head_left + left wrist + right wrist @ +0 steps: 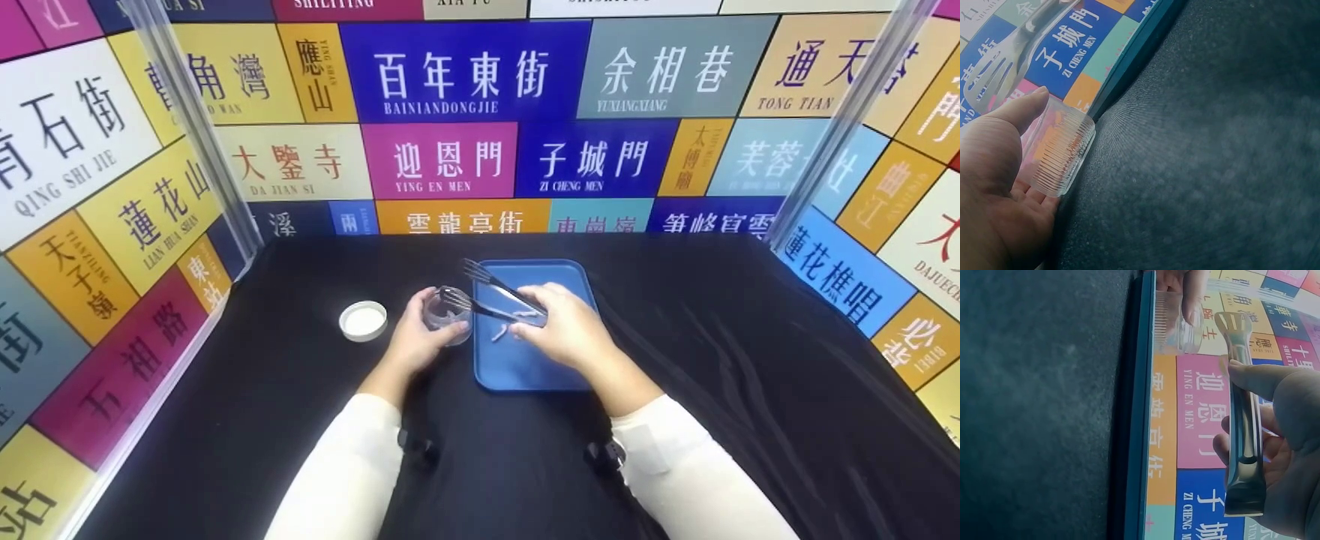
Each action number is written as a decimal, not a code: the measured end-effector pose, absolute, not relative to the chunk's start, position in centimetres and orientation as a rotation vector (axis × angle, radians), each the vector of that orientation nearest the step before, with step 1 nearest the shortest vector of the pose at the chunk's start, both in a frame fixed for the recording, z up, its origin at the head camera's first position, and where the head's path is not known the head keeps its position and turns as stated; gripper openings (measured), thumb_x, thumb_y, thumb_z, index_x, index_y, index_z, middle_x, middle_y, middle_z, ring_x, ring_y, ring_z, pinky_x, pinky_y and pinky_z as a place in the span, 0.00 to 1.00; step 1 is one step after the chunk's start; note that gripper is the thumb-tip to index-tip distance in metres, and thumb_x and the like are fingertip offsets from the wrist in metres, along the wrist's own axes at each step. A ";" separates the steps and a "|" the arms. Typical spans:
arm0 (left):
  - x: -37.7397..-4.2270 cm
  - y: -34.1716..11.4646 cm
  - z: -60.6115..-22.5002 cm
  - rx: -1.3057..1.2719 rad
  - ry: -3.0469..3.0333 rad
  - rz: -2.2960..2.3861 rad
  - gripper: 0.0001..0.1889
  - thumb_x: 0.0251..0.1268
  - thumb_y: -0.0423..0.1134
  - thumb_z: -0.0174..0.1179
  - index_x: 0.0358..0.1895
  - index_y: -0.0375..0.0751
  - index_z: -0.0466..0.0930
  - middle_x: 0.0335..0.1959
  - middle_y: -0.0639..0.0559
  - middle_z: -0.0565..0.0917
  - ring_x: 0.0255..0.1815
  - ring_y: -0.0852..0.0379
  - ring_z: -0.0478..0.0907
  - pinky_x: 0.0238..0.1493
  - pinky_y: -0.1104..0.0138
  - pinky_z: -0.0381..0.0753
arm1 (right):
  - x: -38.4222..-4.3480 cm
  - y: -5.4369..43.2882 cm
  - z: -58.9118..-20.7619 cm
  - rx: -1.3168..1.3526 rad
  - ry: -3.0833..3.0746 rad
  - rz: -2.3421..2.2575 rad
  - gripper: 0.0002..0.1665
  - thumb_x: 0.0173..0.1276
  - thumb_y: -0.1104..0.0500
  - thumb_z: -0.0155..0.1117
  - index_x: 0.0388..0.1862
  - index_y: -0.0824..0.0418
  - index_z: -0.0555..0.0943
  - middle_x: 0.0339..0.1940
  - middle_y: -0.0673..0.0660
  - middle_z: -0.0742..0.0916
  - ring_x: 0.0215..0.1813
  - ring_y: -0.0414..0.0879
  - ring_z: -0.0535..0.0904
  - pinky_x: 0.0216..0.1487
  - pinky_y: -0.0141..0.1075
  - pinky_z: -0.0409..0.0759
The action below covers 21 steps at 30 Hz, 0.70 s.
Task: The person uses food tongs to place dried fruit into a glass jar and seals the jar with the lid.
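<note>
My left hand point(414, 336) grips a small clear ribbed jar point(1064, 152) round its side, at the left edge of a blue tray point(525, 373). In my right hand point(568, 324) is a pair of metal tongs point(1246, 433) with slotted ends, pinched between thumb and fingers. The tongs' arms are spread in the head view: one end is over the jar's mouth, the other above the tray's far left corner. A few thin whitish pieces point(499, 332) lie on the tray below the tongs. What the jar holds is hard to make out.
A round white lid point(363, 321) lies on the black cloth point(300, 420) left of the jar. Panels with printed Chinese signs point(465, 71) stand behind and on both sides, with clear corner posts point(202, 142).
</note>
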State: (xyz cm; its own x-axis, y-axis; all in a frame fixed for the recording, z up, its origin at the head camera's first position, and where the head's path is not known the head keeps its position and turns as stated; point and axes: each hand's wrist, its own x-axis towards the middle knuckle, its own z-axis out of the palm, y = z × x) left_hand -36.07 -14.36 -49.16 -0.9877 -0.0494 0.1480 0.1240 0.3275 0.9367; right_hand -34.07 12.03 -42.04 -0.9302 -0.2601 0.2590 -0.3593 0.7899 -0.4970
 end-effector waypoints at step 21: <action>-35.9 -14.5 -49.1 -0.062 -2.443 -1.720 0.49 0.59 0.46 0.80 0.81 0.42 0.63 0.77 0.39 0.76 0.77 0.42 0.75 0.81 0.52 0.71 | -36.9 17.6 -43.1 0.313 -2.970 0.769 0.37 0.69 0.43 0.75 0.74 0.53 0.79 0.75 0.63 0.82 0.78 0.63 0.75 0.80 0.62 0.70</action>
State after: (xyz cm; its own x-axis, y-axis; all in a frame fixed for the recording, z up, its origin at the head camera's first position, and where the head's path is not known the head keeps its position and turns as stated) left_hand -35.88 -14.49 -49.11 -0.9875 -0.0543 0.1482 0.1213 0.3402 0.9325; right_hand -36.93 17.59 -43.08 -0.9778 -0.1807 0.1061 -0.2095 0.8552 -0.4741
